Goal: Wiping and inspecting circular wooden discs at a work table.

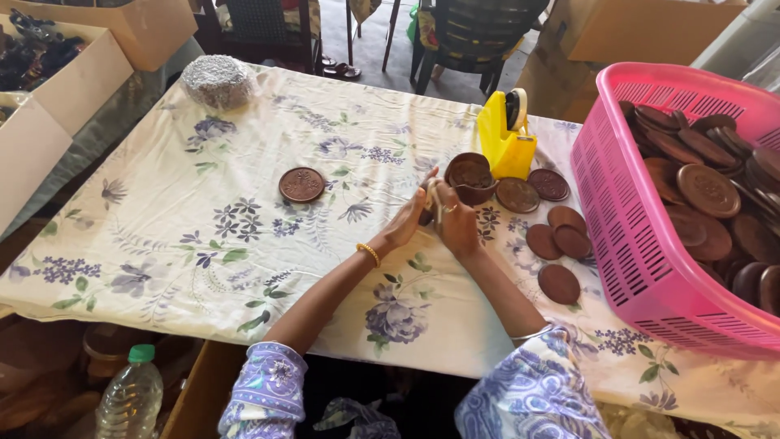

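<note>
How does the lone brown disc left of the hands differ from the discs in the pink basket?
The lone brown disc lies flat on the floral tablecloth, apart from the rest; the basket discs are heaped, overlapping and tilted inside the pink basket. The lone one shows its whole face; many basket ones are half hidden. Both are round and brown.

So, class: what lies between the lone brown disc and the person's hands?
Only bare floral tablecloth lies between the lone brown disc and left hand, per the head view.

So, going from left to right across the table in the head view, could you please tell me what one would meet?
Foil-wrapped bundle → lone brown disc → left hand → right hand → yellow tape dispenser → loose brown discs → pink basket full of discs.
</note>
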